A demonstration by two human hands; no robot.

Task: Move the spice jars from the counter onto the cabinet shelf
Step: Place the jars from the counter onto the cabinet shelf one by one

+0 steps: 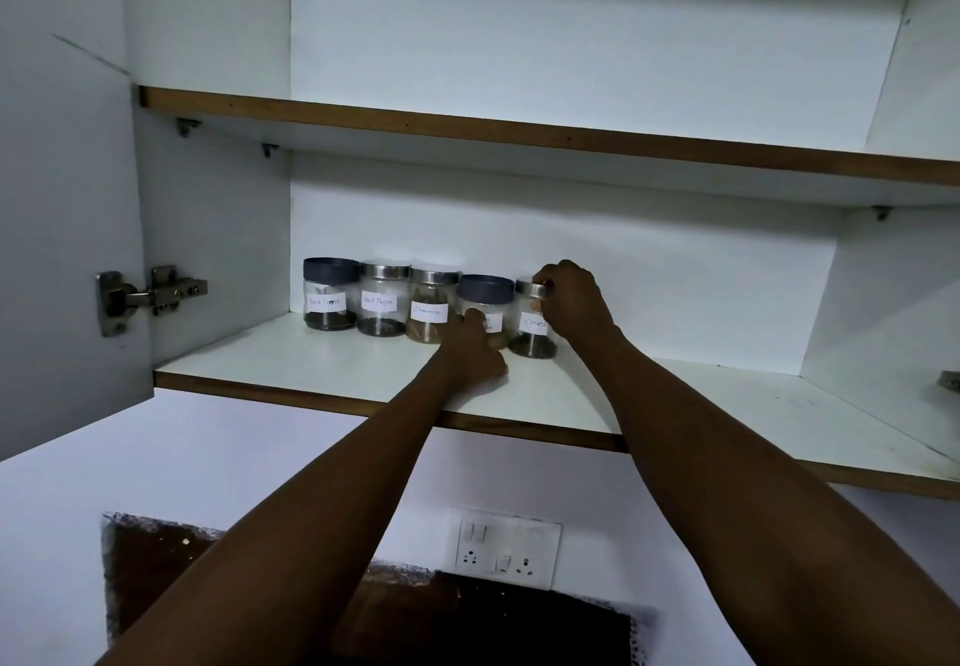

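We have five spice jars lined up at the back of the lower cabinet shelf; the counter is out of view, so we cannot tell what remains. Our right hand grips the cloves jar by its lid, while our left hand, fingers curled, touches the jar beside it

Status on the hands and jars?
Right hand grips cloves jar. Left hand against blue-lid jar. Five jars on shelf. Nothing blocking.
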